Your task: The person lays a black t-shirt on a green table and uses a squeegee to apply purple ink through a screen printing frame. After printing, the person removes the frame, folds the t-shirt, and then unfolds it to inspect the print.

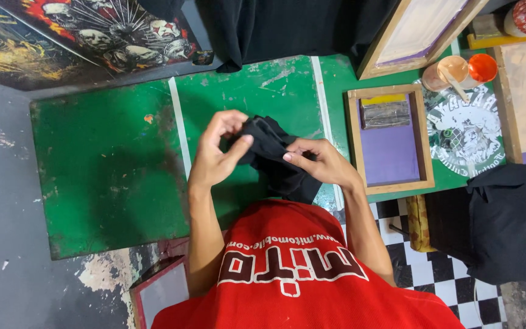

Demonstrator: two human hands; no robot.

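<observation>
Both my hands hold a bunched black cloth [273,152] above a worn green table [111,158]. My left hand [217,152] pinches the cloth's left side between thumb and fingers. On the right side, my right hand [321,161] grips a fold of the same cloth. The cloth's lower part hangs down toward my red shirt [293,274], which fills the bottom of the view.
A small wooden screen frame [389,139] with a purple mesh lies right of my hands. Larger frames [415,30] lean at the back right. An orange-lidded jar [465,70] stands on a printed cloth. Black fabric piles [506,219] lie right and at the back [275,27]. Printed posters [86,30] lie back left.
</observation>
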